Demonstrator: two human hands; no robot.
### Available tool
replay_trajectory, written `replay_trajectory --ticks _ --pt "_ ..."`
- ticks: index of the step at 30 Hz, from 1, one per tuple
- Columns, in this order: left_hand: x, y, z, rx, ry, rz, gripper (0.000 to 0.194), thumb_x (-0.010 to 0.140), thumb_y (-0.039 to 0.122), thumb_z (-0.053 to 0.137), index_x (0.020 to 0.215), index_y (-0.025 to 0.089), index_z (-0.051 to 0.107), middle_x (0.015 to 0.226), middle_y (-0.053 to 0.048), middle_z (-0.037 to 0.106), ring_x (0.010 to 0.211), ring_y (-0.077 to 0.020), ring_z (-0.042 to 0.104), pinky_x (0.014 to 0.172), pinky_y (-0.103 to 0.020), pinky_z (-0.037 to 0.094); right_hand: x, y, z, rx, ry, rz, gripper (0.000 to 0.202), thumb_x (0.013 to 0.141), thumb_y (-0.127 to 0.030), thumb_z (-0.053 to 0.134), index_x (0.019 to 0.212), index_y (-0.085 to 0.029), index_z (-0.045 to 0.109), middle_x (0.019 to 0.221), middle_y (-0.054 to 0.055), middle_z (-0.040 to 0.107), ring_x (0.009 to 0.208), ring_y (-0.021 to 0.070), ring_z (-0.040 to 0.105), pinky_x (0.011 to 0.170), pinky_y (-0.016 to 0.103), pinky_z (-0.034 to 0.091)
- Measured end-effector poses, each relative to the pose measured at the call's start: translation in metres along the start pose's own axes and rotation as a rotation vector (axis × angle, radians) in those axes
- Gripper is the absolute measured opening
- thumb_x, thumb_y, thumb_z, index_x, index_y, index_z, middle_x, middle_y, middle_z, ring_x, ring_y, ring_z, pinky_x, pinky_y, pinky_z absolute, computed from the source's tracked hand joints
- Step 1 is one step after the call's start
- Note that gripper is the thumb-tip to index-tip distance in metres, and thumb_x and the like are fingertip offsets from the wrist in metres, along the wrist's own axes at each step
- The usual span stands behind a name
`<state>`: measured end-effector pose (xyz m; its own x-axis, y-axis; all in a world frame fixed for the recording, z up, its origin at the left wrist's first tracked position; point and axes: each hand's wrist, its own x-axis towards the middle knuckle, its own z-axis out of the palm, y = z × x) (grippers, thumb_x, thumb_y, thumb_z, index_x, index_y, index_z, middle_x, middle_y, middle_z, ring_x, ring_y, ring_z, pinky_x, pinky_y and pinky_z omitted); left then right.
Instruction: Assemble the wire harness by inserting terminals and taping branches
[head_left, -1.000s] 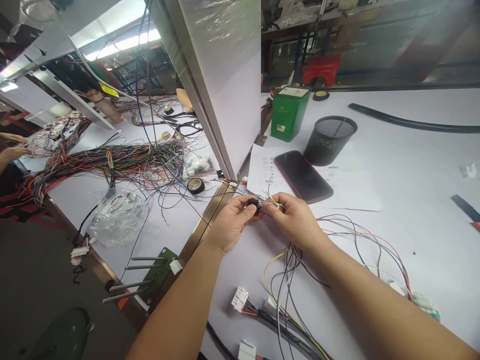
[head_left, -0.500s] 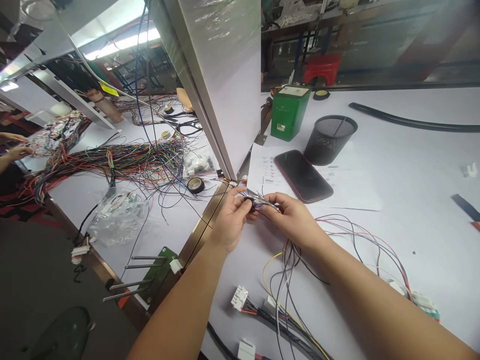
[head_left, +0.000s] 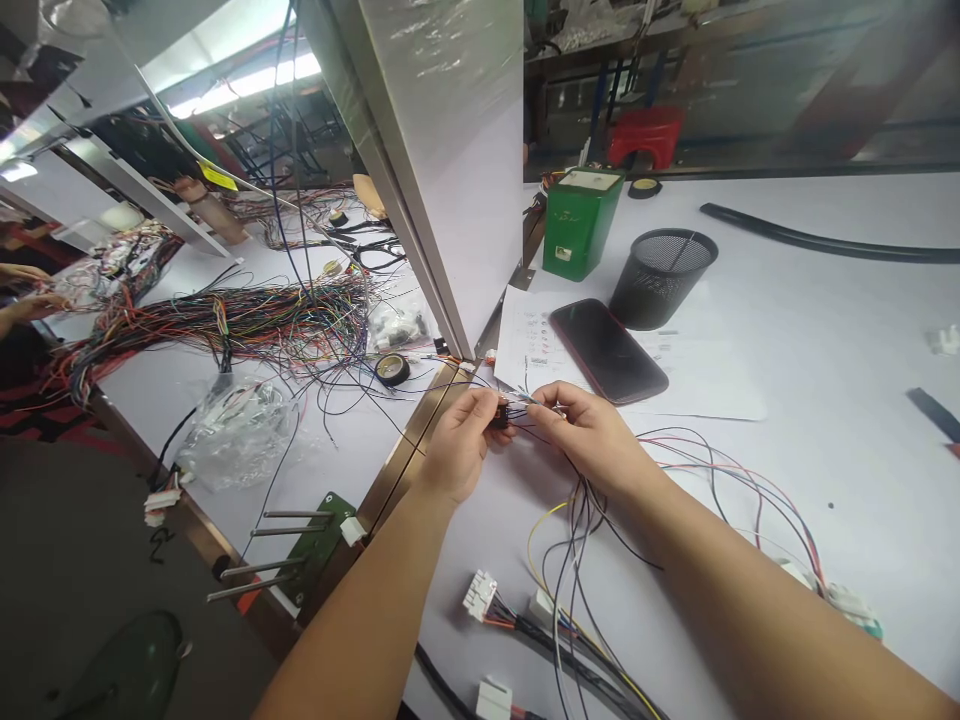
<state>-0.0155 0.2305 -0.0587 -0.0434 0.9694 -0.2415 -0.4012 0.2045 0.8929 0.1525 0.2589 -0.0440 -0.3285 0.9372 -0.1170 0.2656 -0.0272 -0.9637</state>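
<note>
My left hand (head_left: 466, 440) pinches a small black connector (head_left: 499, 414) between thumb and fingers. Just to its right, my right hand (head_left: 577, 425) is closed on thin wires (head_left: 534, 400), some running to the connector. Loose dark, white and yellow wires (head_left: 577, 540) hang below my right hand onto the white table. In front of my forearms lie a white multi-pin connector (head_left: 480, 596) on a sleeved harness and another white connector (head_left: 494, 699) nearer the edge.
Beyond my hands are printed sheets (head_left: 712, 375), a phone (head_left: 609, 350), a black mesh cup (head_left: 664, 280) and a green container (head_left: 581, 225). An upright panel (head_left: 465, 170) stands ahead. Leftward lie a large wire bundle (head_left: 247, 320), a plastic bag (head_left: 236, 430) and a pegged green board (head_left: 311, 550). A co-worker's hands (head_left: 34, 295) show far left.
My left thumb has shifted and the black connector has turned a little, showing more of its face. My right fingers have drawn slightly away from it along the wires.
</note>
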Motion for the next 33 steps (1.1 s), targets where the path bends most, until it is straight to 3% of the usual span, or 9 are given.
replay_trajectory --ticks 6,8,12,18,33 --pt "0.0008 -0.0028 0.0005 0.079 -0.021 0.031 0.020 0.082 0.036 0.067 0.085 0.017 0.064 0.076 -0.001 0.061 0.065 -0.0106 0.057 0.062 -0.025 0.044 0.0013 0.0016 0.0037 0.104 0.049 -0.060 0.028 0.078 -0.047 0.064 0.079 -0.019 0.063 0.073 -0.001 0.059 0.061 0.0121 0.050 0.057 0.026 0.039" --pt "0.0005 -0.0021 0.0011 0.086 -0.046 0.032 0.021 0.083 0.035 0.067 0.095 0.018 0.065 0.080 -0.001 0.062 0.068 -0.0105 0.058 0.065 -0.025 0.045 0.0019 0.0047 0.0040 0.138 0.085 -0.045 0.029 0.078 -0.048 0.064 0.079 -0.019 0.062 0.069 -0.002 0.057 0.058 0.0116 0.049 0.056 0.025 0.038" --pt "0.0013 0.0007 0.0004 -0.013 -0.048 -0.018 0.041 0.080 0.028 0.071 0.118 0.025 0.057 0.083 0.001 0.063 0.070 -0.0106 0.060 0.066 -0.024 0.044 0.0024 0.0084 0.0033 0.190 0.120 0.054 0.031 0.078 -0.050 0.063 0.081 -0.019 0.059 0.053 -0.006 0.050 0.046 0.0101 0.043 0.046 0.024 0.033" --pt "0.0045 0.0014 -0.0034 -0.119 -0.045 -0.106 0.029 0.079 0.024 0.072 0.106 0.017 0.066 0.088 -0.002 0.064 0.071 -0.0094 0.060 0.065 -0.022 0.045 0.0016 0.0030 0.0033 0.100 0.118 0.088 0.027 0.079 -0.045 0.061 0.078 -0.019 0.057 0.045 -0.005 0.052 0.039 0.0095 0.042 0.042 0.022 0.031" --pt "0.0042 -0.0002 -0.0024 -0.078 -0.031 -0.063 0.027 0.079 0.026 0.072 0.105 0.018 0.067 0.083 -0.001 0.063 0.071 -0.0085 0.059 0.066 -0.021 0.046 0.0006 0.0011 0.0021 -0.027 0.135 0.080 0.018 0.079 -0.037 0.060 0.073 -0.021 0.054 0.045 -0.006 0.056 0.035 0.0084 0.040 0.042 0.022 0.031"
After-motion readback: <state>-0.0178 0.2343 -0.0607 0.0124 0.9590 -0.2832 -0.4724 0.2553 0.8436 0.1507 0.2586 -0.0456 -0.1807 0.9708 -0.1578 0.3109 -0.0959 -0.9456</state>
